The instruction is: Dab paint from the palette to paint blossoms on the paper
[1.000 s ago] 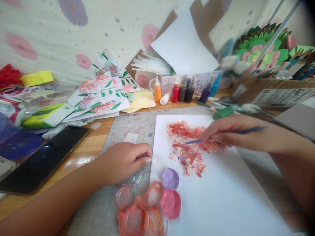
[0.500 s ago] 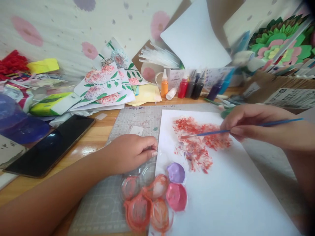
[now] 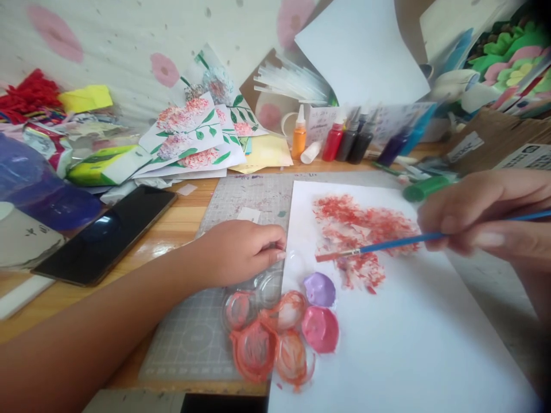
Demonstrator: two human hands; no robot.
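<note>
My right hand [image 3: 482, 215] grips a thin blue paintbrush [image 3: 387, 245] whose tip hovers at the left edge of red dabbed blotches [image 3: 361, 229] on a white sheet of paper [image 3: 408, 344]. My left hand [image 3: 241, 249] rests with curled fingers on the top rim of a clear plastic paint palette [image 3: 279, 327]. The palette holds wells of lilac, pink and smeared orange-red paint and lies partly over the sheet's left edge. Both sit on a grey cutting mat [image 3: 193, 338].
A black phone [image 3: 107, 235] lies at the left on the wooden table. Small paint bottles [image 3: 344, 140] stand at the back, beside a stack of painted flower cards [image 3: 193, 137]. A green marker [image 3: 424, 188] lies near my right hand. Paper clutter fills the left and right back.
My right hand has drawn back to the right with the brush, its tip now lower left of the red blotches. The view has shifted left. My left hand stays on the palette.
</note>
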